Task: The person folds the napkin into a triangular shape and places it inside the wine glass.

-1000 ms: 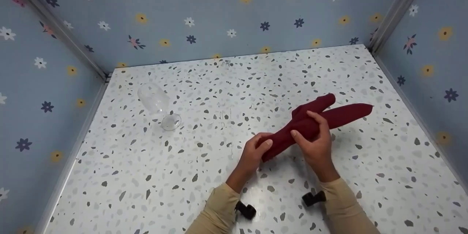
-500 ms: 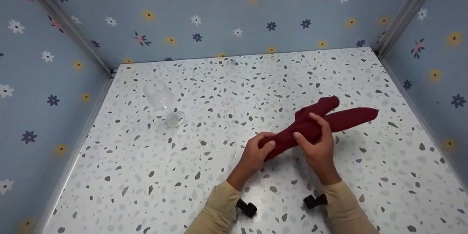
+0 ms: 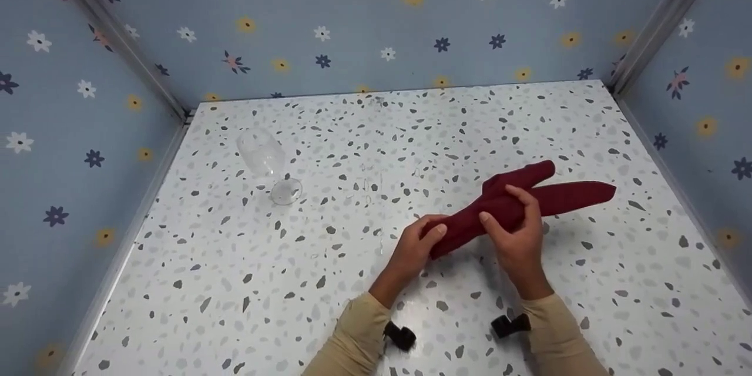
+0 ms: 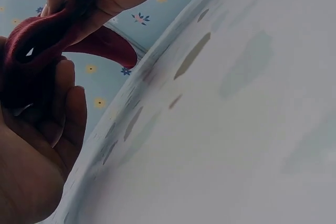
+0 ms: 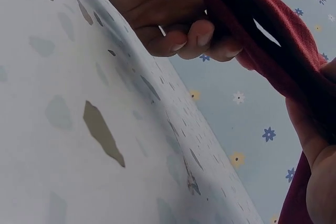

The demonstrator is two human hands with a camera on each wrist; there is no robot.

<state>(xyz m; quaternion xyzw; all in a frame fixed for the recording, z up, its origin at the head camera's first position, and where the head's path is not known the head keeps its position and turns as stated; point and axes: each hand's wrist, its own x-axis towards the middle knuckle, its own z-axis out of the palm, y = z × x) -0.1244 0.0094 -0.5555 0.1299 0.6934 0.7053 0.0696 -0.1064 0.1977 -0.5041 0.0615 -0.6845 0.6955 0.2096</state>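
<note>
The left hand [image 3: 414, 247] pinches the near end of a folded, dark red cloth [image 3: 467, 223], and the right hand [image 3: 520, 242] grips its middle between thumb and fingers. They hold the cloth above a white worktop [image 3: 235, 258] flecked with grey chips, its two narrow ends pointing off to the right. Tan sleeves [image 3: 355, 329] cover both forearms. Over to the left, well apart, stands a clear, stemmed glass [image 3: 262, 153]. Pale blue flowered walls [image 3: 346, 6] rise behind.
</note>
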